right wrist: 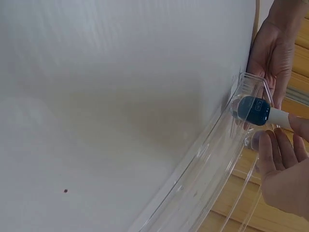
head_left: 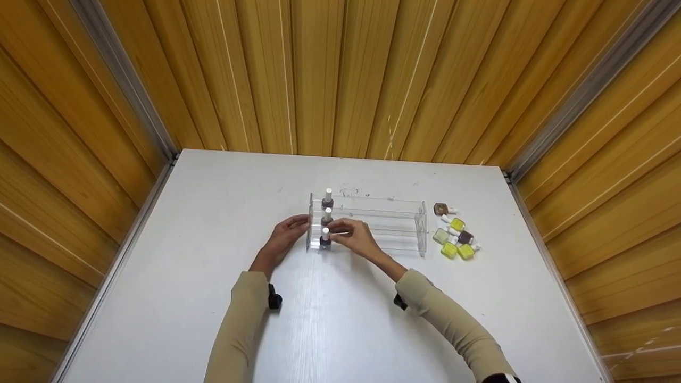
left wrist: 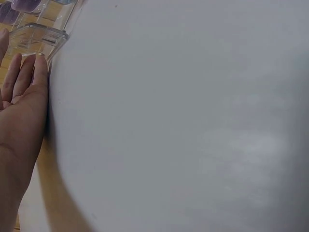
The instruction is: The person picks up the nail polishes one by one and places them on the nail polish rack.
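A clear acrylic stepped rack (head_left: 393, 249) stands on the table. Along its left end, three nail polish bottles with white caps stand upright, one per tier: a back bottle (head_left: 327, 203), a middle bottle (head_left: 326, 218) and a dark blue front bottle (right wrist: 253, 110). My right hand (head_left: 357, 240) pinches the front bottle by its white cap (right wrist: 278, 117), its other fingers close to the middle bottle. On the other side, my left hand (head_left: 286, 238) rests against the rack's left end panel, fingers fairly straight, as the left wrist view shows.
Right of the rack lies a loose group of nail polish bottles: a brown one (head_left: 440, 209), a dark one (head_left: 465, 237), a pale one (head_left: 440, 235) and several yellow ones (head_left: 449, 250). Wood-look panels (head_left: 314, 80) wall the white table (head_left: 340, 330) at the back and sides.
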Available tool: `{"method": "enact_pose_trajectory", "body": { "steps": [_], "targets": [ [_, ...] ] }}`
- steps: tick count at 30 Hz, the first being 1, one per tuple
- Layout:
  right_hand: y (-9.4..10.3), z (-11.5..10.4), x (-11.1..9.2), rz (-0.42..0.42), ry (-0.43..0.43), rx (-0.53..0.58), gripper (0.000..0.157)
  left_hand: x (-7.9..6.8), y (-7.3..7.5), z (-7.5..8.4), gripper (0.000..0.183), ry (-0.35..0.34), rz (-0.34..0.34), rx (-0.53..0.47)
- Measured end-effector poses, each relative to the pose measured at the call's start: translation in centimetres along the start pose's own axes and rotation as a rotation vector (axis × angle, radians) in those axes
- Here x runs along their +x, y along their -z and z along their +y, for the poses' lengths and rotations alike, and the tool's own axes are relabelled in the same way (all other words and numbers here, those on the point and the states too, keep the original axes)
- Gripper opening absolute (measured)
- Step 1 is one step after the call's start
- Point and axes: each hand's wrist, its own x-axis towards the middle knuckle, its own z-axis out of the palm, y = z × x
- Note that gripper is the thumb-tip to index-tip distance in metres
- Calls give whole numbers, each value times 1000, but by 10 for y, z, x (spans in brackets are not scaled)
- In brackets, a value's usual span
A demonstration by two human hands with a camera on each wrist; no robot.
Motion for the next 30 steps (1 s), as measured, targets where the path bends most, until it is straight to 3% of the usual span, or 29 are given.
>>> {"method": "enact_pose_trajectory", "body": {
  "steps": [7,10,14,20,25,30],
  "targets": [
    [40,-9,-17,24,-35,-22,20,1,-1,0,45,9,-18,-11],
    [65,2,-25,64,-76,-27,22,2,0,-1,45,8,-20,-16],
    [106,19,-38,147,-107,-46,25,1,1,0,44,-3,-13,-21],
    [181,20,-64,284,-179,-72,29,1,5,1,44,-21,-12,-34],
    [236,34,-101,414,-308,-44,37,1,5,-1,43,-26,-11,-53],
    [264,59,-143,511,-510,-11,45,2,2,-5,42,-39,-7,-54]
  ]
}}
